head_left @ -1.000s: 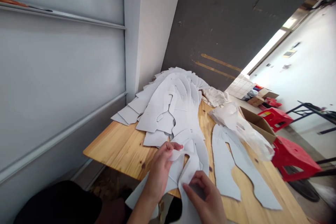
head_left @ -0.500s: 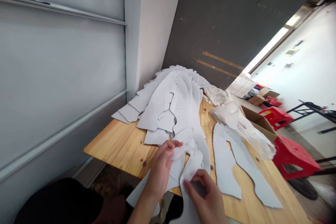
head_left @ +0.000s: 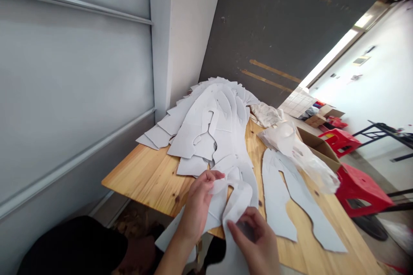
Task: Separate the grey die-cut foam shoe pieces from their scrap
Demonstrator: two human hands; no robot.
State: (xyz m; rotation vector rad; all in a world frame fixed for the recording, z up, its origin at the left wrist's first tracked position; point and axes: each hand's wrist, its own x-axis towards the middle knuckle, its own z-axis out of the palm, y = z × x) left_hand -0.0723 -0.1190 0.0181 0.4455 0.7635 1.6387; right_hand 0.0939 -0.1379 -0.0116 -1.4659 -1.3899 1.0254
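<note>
My left hand [head_left: 198, 202] pinches the left end of a thin white curved strip [head_left: 241, 197] between thumb and fingers. The strip arches over the narrow cut-out of a pale grey-white sheet piece [head_left: 234, 258] that hangs past the table's near edge. My right hand [head_left: 256, 238] is closed on the right side of the strip and the sheet edge, with thumb and fingertips together. Beyond my hands, a fanned pile of similar cut pieces [head_left: 187, 135] covers the table; the front one has a strip [head_left: 211, 118] around its cut-out.
A wooden table [head_left: 138, 176] bears everything. To the right lies another cut piece [head_left: 277, 210], with a clear plastic bag [head_left: 300, 154] and crumpled white cloth [head_left: 266, 115] behind. A cardboard box [head_left: 318, 144] and red stools [head_left: 364, 189] stand beyond the right edge.
My right hand has shifted very slightly along the strip, whose right part now bulges a little further right. The left hand keeps its pinch. The view has tilted slightly.
</note>
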